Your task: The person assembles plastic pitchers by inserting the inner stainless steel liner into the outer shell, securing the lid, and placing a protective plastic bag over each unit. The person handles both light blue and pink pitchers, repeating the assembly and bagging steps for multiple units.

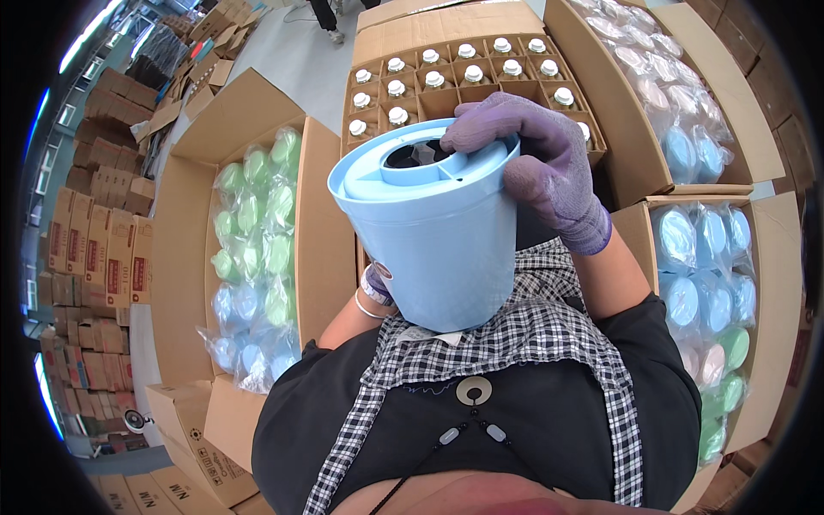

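A light blue plastic bucket is held up before my chest, slightly tilted. Its recessed lid has a round opening with something shiny black inside. My right hand, in a purple-grey knitted glove, grips the rim at the upper right, fingers over the lid and thumb on the outer wall. Most of my left hand is hidden behind the bucket; only its gloved wrist edge shows at the lower left, so its grasp cannot be made out. Beyond the bucket stands a divided carton with white-capped bottles, a few of its compartments without bottles.
At left, an open carton holds bagged green and blue plastic items. Two open cartons at right hold similar bagged pieces. Stacked boxes stand farther left. A person's legs show at the top.
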Motion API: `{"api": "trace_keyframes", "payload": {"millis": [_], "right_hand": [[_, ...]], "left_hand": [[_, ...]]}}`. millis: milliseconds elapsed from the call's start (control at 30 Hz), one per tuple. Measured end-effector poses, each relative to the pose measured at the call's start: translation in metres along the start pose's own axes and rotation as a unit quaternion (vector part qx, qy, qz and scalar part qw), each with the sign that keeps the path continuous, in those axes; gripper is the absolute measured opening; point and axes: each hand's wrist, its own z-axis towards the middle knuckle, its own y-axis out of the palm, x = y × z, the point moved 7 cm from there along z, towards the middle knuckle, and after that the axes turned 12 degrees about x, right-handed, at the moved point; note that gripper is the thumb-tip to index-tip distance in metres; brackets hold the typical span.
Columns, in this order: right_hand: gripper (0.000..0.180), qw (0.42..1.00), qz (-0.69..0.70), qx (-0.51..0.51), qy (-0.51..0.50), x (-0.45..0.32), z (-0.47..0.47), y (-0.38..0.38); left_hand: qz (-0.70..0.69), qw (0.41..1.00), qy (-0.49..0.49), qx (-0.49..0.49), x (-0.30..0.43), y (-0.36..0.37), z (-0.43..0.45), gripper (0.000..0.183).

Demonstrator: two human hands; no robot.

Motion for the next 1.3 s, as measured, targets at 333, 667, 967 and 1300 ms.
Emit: {"api": "trace_keyframes", "payload": {"millis": [333, 667, 967, 1300], "right_hand": [[0.034, 0.977, -0.030, 0.138, 0.161, 0.084, -0.013, -0.016], [0.041, 0.905, -0.135, 0.107, 0.388, 0.243, -0.092, -0.021], [0.061, 0.892, -0.004, 0.185, 0.412, 0.204, -0.142, -0.021], [0.070, 0.897, -0.029, 0.159, 0.411, 0.196, -0.146, -0.024]], "left_hand": [[-0.003, 0.999, 0.042, 0.025, -0.005, -0.007, 0.022, 0.067], [0.547, 0.706, 0.370, 0.256, 0.054, -0.035, 0.019, 0.062], [0.518, 0.775, 0.270, 0.241, 0.045, -0.049, 0.031, 0.055], [0.524, 0.783, 0.266, 0.202, 0.038, -0.030, 0.030, 0.071]]}}
